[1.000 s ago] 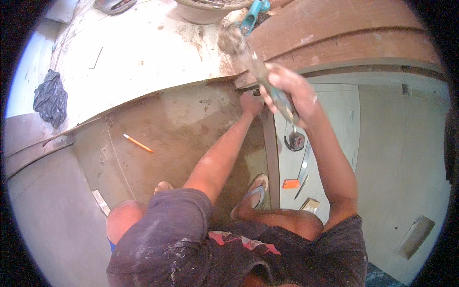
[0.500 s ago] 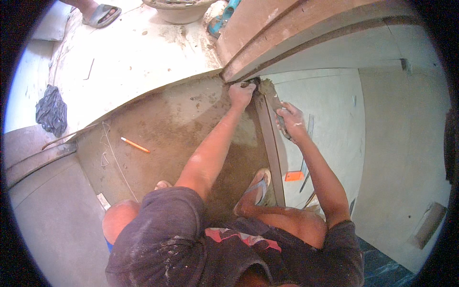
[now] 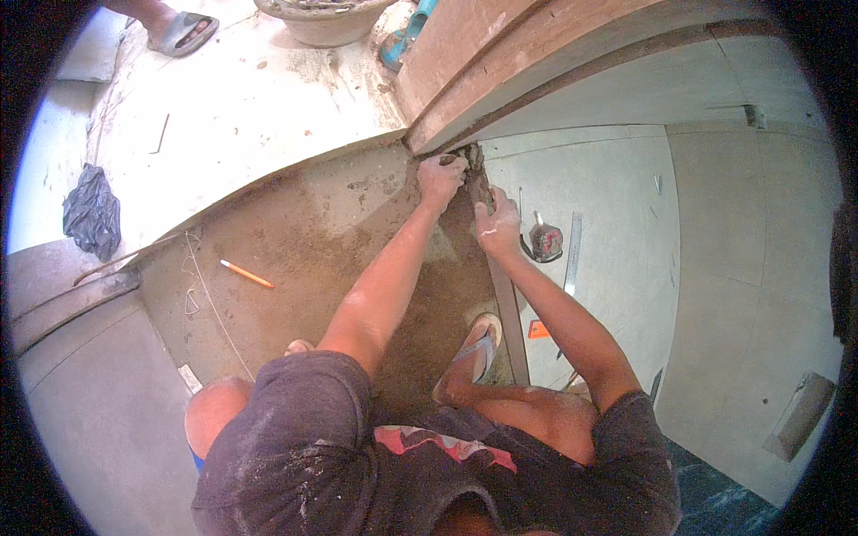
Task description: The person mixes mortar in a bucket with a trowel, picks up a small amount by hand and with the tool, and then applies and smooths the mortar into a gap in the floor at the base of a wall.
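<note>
Fingers curled, my left hand point(image 3: 441, 180) is at the corner under the wooden door frame point(image 3: 500, 67); whatever it grips is hidden. My right hand point(image 3: 499, 228) is closed on a mortar-smeared trowel point(image 3: 479, 189), mostly covered by the fingers. Its blade points into the same corner, beside my left fingers. Dark wet mortar point(image 3: 475, 156) sits there, at the end of a narrow brown strip point(image 3: 510, 313) between the rough floor and the pale tiles. A tape measure point(image 3: 546, 242) lies on the tiles just right of my right hand.
A steel ruler point(image 3: 574, 255) and an orange tool part point(image 3: 537, 329) lie on the pale tiles point(image 3: 617, 232). An orange pencil point(image 3: 247, 273) and string point(image 3: 214, 308) lie on the rough floor. Beyond are a black plastic bag point(image 3: 92, 213), a basin point(image 3: 323, 31) and another person's sandalled foot point(image 3: 183, 34).
My right hand has moved left with the trowel, closer to my left hand and the strip. The tape measure has come into sight. My left hand stays at the corner.
</note>
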A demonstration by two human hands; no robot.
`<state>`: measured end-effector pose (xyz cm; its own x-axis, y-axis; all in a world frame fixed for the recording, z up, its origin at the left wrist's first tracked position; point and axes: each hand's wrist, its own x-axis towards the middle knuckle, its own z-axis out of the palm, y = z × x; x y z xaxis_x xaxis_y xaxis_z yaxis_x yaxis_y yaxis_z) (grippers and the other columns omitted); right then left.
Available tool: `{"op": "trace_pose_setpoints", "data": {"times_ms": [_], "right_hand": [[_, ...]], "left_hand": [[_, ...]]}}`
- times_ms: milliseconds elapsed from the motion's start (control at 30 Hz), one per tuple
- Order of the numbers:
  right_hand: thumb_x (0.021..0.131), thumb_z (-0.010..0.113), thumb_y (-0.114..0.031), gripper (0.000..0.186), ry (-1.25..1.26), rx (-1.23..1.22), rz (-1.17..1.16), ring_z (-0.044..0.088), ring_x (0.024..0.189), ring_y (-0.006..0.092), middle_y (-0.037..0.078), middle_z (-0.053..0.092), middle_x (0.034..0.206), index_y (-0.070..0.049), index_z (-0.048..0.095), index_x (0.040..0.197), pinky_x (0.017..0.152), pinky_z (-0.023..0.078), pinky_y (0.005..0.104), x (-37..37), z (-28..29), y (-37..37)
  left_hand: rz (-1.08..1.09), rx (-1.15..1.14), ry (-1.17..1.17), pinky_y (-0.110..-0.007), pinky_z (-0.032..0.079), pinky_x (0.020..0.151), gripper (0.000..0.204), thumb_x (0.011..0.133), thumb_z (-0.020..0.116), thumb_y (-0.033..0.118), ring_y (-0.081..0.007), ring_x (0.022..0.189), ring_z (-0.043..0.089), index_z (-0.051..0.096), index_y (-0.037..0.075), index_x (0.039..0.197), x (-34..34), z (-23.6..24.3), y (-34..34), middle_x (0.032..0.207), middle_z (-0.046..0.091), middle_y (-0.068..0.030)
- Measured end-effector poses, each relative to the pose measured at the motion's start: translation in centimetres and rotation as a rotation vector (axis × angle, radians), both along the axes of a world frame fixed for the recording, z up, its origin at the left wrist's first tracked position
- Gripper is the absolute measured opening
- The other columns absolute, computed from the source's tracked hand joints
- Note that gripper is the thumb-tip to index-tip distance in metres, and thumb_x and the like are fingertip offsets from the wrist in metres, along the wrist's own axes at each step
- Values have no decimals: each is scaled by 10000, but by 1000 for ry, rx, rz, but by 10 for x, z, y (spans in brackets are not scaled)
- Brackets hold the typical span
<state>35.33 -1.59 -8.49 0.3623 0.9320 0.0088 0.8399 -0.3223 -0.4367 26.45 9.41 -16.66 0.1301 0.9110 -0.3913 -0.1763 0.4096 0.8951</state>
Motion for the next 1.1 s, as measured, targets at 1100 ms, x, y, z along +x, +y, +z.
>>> {"op": "trace_pose_setpoints", "data": {"times_ms": [1100], "right_hand": [[862, 589, -217, 426, 71, -163, 194, 626, 1024, 440, 292, 645, 1076, 28, 593, 1211, 927, 489, 464, 26, 33, 18]], "left_hand": [[-2, -8, 1, -310, 507, 537, 262, 765, 725, 225, -152, 568, 628, 710, -35, 784, 3, 9, -7, 659, 655, -68]]}}
